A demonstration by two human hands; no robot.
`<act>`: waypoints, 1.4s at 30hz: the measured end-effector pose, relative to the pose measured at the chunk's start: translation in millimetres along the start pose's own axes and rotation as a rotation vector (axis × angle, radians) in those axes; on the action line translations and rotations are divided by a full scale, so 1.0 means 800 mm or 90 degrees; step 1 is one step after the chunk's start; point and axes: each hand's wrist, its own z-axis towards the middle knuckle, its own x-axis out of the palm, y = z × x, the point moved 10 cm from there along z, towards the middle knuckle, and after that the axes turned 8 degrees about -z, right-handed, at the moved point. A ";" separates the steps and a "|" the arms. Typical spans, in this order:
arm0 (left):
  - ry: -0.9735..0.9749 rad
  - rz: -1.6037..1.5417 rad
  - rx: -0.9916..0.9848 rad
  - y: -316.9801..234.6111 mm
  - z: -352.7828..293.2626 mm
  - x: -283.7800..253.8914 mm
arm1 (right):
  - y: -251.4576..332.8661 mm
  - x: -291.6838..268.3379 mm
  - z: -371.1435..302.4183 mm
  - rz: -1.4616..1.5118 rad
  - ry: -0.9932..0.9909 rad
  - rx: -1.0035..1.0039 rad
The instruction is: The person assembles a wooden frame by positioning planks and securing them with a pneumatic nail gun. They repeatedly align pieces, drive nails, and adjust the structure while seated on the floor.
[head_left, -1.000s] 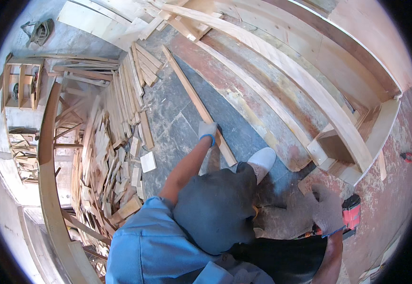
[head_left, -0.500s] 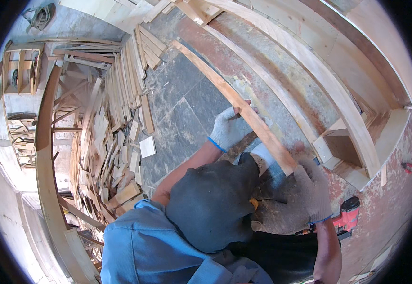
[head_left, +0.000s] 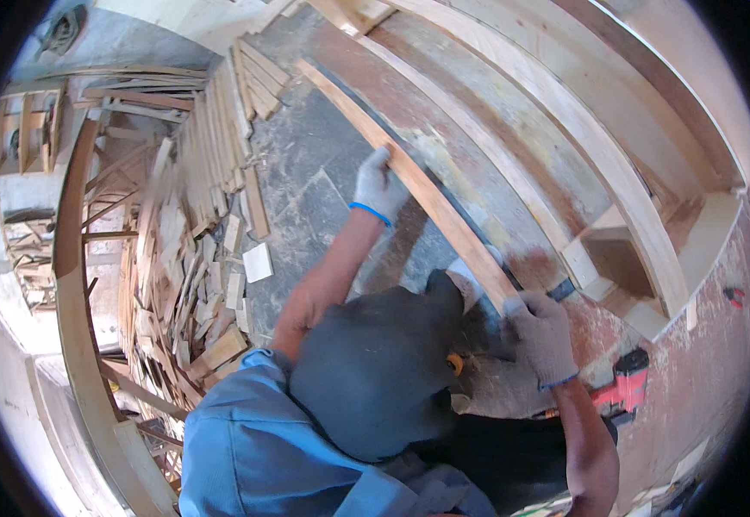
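A long, slender wooden strip (head_left: 431,200) lies slantwise, from the upper middle down to the right of centre. My left hand (head_left: 380,181), in a pale work glove with a blue cuff, grips it partway along, fingers round its edge. At its near end, my right hand (head_left: 542,338), in a greyish glove, closes on the wood. The right fingertips are partly hidden. Beside the right forearm, a red and black power tool resembling a nail gun (head_left: 627,386) rests on the floor.
A large frame of curved wooden rails (head_left: 556,108) fills the upper right. Scrap wood (head_left: 207,293) is heaped on the left, with narrow boards (head_left: 220,138) beyond it. A curved wooden piece (head_left: 71,258) stands at far left. A dark cap (head_left: 371,370) covers the lower middle.
The strip has shifted left. My left hand has moved up and left and now grips it farther along; my right hand has moved slightly left with the near end.
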 end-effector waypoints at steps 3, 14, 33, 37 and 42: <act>0.016 0.114 0.161 -0.066 -0.008 0.003 | 0.023 -0.002 0.001 -0.134 0.003 -0.073; 0.175 0.529 0.416 -0.112 -0.128 0.203 | 0.168 -0.128 -0.162 0.036 -0.246 -0.367; 0.709 1.157 0.563 0.042 -0.173 0.148 | -0.061 -0.282 -0.348 0.703 -0.807 -0.548; 0.739 1.175 0.611 0.021 -0.147 0.128 | -0.083 -0.301 -0.350 0.727 -0.759 -0.567; 0.777 1.188 0.638 0.009 -0.158 0.138 | -0.104 -0.320 -0.360 0.696 -0.780 -0.581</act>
